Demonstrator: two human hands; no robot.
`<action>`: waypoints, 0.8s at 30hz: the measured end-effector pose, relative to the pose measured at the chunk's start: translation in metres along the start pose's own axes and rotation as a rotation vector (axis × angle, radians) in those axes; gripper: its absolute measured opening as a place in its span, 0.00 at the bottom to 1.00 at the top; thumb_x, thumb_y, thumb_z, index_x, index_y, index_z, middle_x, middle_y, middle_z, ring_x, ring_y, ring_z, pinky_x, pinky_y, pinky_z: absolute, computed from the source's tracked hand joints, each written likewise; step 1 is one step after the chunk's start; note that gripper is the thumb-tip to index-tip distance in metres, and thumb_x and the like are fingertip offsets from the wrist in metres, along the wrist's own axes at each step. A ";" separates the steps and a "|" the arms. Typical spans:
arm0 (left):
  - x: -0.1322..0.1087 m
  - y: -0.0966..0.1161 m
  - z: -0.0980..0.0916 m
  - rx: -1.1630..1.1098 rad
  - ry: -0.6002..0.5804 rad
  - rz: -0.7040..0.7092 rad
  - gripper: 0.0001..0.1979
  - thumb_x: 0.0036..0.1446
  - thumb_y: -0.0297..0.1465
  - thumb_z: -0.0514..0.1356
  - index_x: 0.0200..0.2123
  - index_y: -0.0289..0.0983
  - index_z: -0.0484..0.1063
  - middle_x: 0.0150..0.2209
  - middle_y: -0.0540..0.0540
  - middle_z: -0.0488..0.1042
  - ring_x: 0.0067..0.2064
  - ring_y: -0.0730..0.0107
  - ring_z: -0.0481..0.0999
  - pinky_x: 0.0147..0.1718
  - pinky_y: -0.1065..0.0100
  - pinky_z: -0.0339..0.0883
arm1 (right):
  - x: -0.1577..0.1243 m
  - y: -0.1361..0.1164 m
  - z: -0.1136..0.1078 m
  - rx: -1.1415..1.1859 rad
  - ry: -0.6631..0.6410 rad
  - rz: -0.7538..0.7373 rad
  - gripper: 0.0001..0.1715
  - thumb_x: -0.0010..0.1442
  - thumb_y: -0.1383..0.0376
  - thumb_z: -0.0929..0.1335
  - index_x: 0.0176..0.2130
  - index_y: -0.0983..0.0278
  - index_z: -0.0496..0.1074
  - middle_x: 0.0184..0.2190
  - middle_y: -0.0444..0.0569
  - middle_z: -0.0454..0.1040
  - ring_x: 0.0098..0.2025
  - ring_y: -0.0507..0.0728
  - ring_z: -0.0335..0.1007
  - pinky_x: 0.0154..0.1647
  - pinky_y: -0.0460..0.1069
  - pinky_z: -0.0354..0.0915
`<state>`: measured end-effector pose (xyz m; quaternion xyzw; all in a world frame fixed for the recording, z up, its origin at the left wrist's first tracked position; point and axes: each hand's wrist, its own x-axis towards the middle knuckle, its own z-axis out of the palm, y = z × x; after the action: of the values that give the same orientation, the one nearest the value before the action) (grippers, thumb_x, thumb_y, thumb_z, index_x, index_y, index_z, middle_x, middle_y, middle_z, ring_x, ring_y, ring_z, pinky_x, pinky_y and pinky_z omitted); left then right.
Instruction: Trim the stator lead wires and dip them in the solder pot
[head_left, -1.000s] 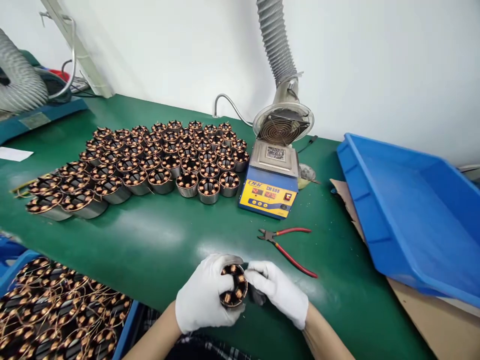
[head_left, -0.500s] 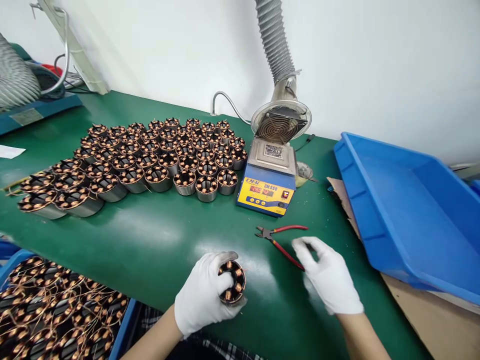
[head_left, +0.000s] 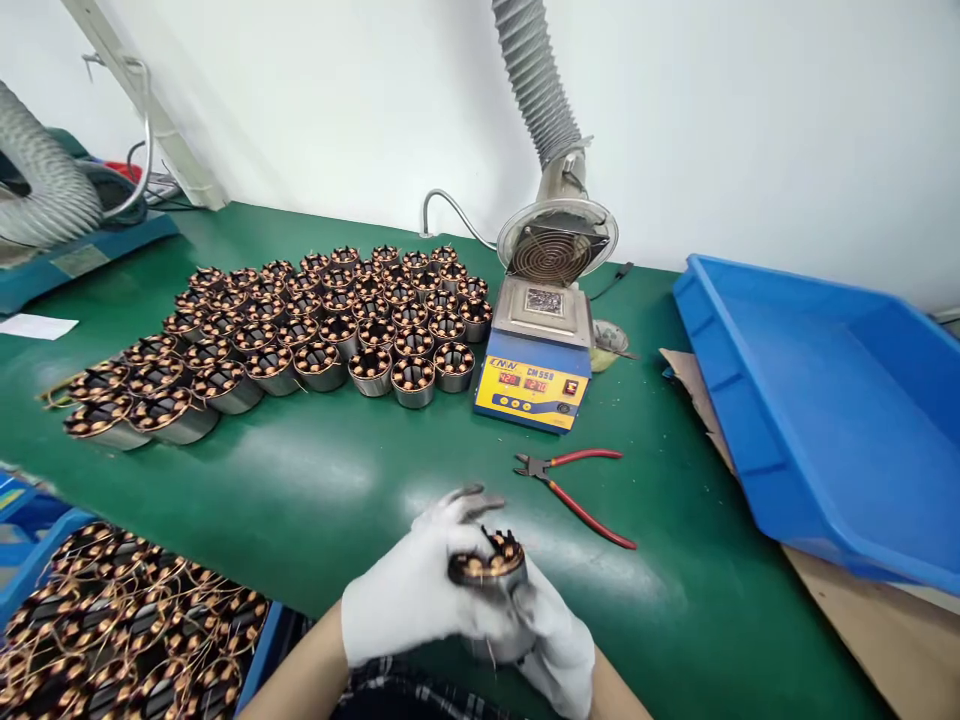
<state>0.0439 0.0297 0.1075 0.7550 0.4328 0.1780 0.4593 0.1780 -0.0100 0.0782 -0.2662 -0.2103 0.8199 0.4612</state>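
Note:
In front of my body a motor stator, a steel ring with copper coils and black plastic prongs, is tilted and held above the front of the green table. My left hand, in a white glove, grips it from the left with smudged fingertips over its top rim. From the right and below, my right hand, also gloved, is closed against the stator's side; some of its fingers are hidden and motion blurs both hands. Red-handled side cutters lie spread on the table just beyond my hands.
Rows of stators stand at the left back. Behind the cutters is a solder pot under an exhaust hose. A blue tray lies on cardboard at the right. A blue bin of wire-tailed stators sits at lower left.
My right hand has left the cutters' handle area and come left onto the stator. The stator has moved slightly right and turned in my left hand. The view has shifted a little.

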 end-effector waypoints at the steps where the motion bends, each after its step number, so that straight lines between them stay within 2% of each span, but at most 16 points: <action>1: 0.001 -0.001 0.002 0.009 0.021 -0.034 0.21 0.33 0.38 0.70 0.36 0.42 0.75 0.57 0.40 0.65 0.59 0.48 0.61 0.55 0.50 0.59 | 0.001 0.003 -0.002 0.068 0.046 0.000 0.34 0.43 0.51 0.74 0.46 0.64 0.71 0.48 0.55 0.72 0.53 0.66 0.64 0.55 0.59 0.57; 3: 0.000 -0.005 0.009 0.042 0.115 -0.072 0.40 0.29 0.39 0.71 0.50 0.40 0.68 0.58 0.35 0.62 0.58 0.44 0.61 0.54 0.46 0.58 | 0.003 0.007 -0.011 0.168 0.124 0.009 0.28 0.47 0.54 0.73 0.46 0.64 0.71 0.47 0.54 0.72 0.53 0.64 0.65 0.56 0.59 0.57; 5: -0.004 -0.010 0.017 0.008 0.175 -0.088 0.50 0.25 0.35 0.71 0.57 0.38 0.60 0.58 0.34 0.62 0.58 0.42 0.60 0.55 0.44 0.56 | 0.003 0.010 -0.019 0.216 0.138 0.027 0.27 0.49 0.56 0.72 0.47 0.63 0.70 0.46 0.53 0.73 0.50 0.63 0.67 0.55 0.58 0.58; 6: -0.006 -0.012 0.019 -0.053 0.199 -0.095 0.49 0.26 0.32 0.70 0.57 0.38 0.61 0.57 0.35 0.64 0.58 0.44 0.61 0.55 0.46 0.56 | 0.003 0.011 -0.021 0.224 0.129 0.031 0.26 0.50 0.57 0.71 0.48 0.63 0.70 0.45 0.52 0.74 0.49 0.62 0.68 0.54 0.58 0.59; 7: -0.006 -0.013 0.020 -0.141 0.237 -0.105 0.43 0.29 0.31 0.69 0.55 0.39 0.64 0.56 0.38 0.67 0.57 0.46 0.63 0.55 0.49 0.57 | 0.003 0.012 -0.023 0.228 0.113 0.031 0.26 0.50 0.58 0.71 0.48 0.63 0.69 0.44 0.52 0.74 0.48 0.62 0.69 0.52 0.57 0.61; 9: -0.003 -0.012 0.020 -0.370 0.314 -0.171 0.27 0.35 0.32 0.67 0.44 0.39 0.74 0.47 0.42 0.75 0.49 0.53 0.72 0.51 0.56 0.64 | 0.003 0.013 -0.023 0.229 0.074 0.035 0.26 0.50 0.59 0.71 0.48 0.63 0.69 0.42 0.52 0.75 0.44 0.61 0.71 0.49 0.57 0.63; 10: 0.000 -0.011 0.019 -0.495 0.343 -0.244 0.19 0.38 0.35 0.66 0.38 0.39 0.76 0.39 0.43 0.79 0.40 0.57 0.76 0.42 0.60 0.70 | 0.003 0.013 -0.022 0.231 0.056 0.043 0.26 0.49 0.59 0.71 0.48 0.64 0.69 0.41 0.53 0.75 0.42 0.61 0.72 0.47 0.56 0.64; 11: 0.005 -0.009 0.018 -0.613 0.369 -0.334 0.15 0.40 0.38 0.65 0.33 0.38 0.77 0.31 0.44 0.79 0.29 0.63 0.76 0.31 0.64 0.72 | 0.004 0.012 -0.021 0.228 0.047 0.049 0.27 0.49 0.58 0.71 0.48 0.65 0.70 0.39 0.53 0.76 0.40 0.61 0.72 0.44 0.56 0.65; 13: 0.015 -0.005 0.015 -0.797 0.415 -0.471 0.15 0.41 0.41 0.64 0.28 0.36 0.77 0.21 0.48 0.76 0.16 0.72 0.68 0.14 0.70 0.63 | 0.005 0.012 -0.020 0.220 0.041 0.060 0.27 0.47 0.58 0.71 0.46 0.67 0.71 0.35 0.53 0.77 0.34 0.60 0.73 0.40 0.55 0.66; 14: 0.019 -0.003 0.015 -0.860 0.443 -0.495 0.16 0.39 0.42 0.66 0.27 0.35 0.76 0.19 0.48 0.75 0.14 0.74 0.66 0.12 0.72 0.60 | 0.005 0.012 -0.019 0.221 0.040 0.064 0.26 0.47 0.57 0.71 0.44 0.68 0.72 0.33 0.54 0.77 0.33 0.60 0.73 0.38 0.55 0.66; 16: 0.025 -0.002 0.015 -0.940 0.514 -0.477 0.17 0.37 0.41 0.68 0.27 0.34 0.75 0.21 0.48 0.76 0.18 0.73 0.70 0.13 0.74 0.59 | 0.006 0.012 -0.019 0.245 0.037 0.067 0.24 0.48 0.55 0.70 0.40 0.70 0.74 0.31 0.54 0.77 0.31 0.59 0.73 0.36 0.53 0.66; 19: 0.024 -0.010 0.015 -1.044 0.625 -0.404 0.18 0.46 0.43 0.64 0.35 0.36 0.73 0.23 0.48 0.76 0.25 0.71 0.74 0.21 0.74 0.66 | 0.007 0.011 -0.019 0.311 0.047 0.092 0.25 0.48 0.54 0.69 0.39 0.71 0.74 0.31 0.55 0.76 0.31 0.58 0.73 0.32 0.51 0.66; 20: 0.021 -0.013 0.015 -1.069 0.626 -0.356 0.20 0.47 0.43 0.63 0.39 0.37 0.72 0.27 0.47 0.77 0.29 0.69 0.76 0.27 0.72 0.69 | 0.007 0.011 -0.019 0.329 0.059 0.099 0.27 0.48 0.53 0.69 0.40 0.71 0.74 0.31 0.54 0.76 0.30 0.58 0.72 0.31 0.50 0.65; 21: 0.017 -0.017 0.014 -1.063 0.574 -0.307 0.23 0.45 0.43 0.64 0.44 0.37 0.70 0.33 0.45 0.78 0.36 0.66 0.77 0.35 0.69 0.70 | 0.007 0.010 -0.019 0.344 0.077 0.102 0.27 0.48 0.52 0.69 0.40 0.70 0.74 0.31 0.54 0.76 0.30 0.58 0.72 0.30 0.50 0.65; 23: 0.009 -0.023 0.012 -0.903 0.313 -0.240 0.38 0.34 0.36 0.70 0.53 0.39 0.64 0.47 0.41 0.74 0.50 0.58 0.72 0.48 0.63 0.66 | 0.006 0.008 -0.019 0.316 0.133 0.096 0.27 0.48 0.49 0.68 0.40 0.66 0.74 0.32 0.52 0.76 0.31 0.58 0.72 0.32 0.51 0.66; 24: 0.005 -0.025 0.011 -0.766 0.162 -0.219 0.46 0.28 0.31 0.71 0.56 0.39 0.61 0.53 0.39 0.70 0.53 0.54 0.68 0.51 0.61 0.63 | 0.006 0.007 -0.019 0.282 0.161 0.089 0.27 0.48 0.47 0.67 0.39 0.64 0.74 0.33 0.52 0.76 0.32 0.58 0.72 0.34 0.52 0.66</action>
<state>0.0416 0.0326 0.0801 0.4619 0.4480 0.3355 0.6880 0.1826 -0.0065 0.0578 -0.2729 -0.0435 0.8367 0.4728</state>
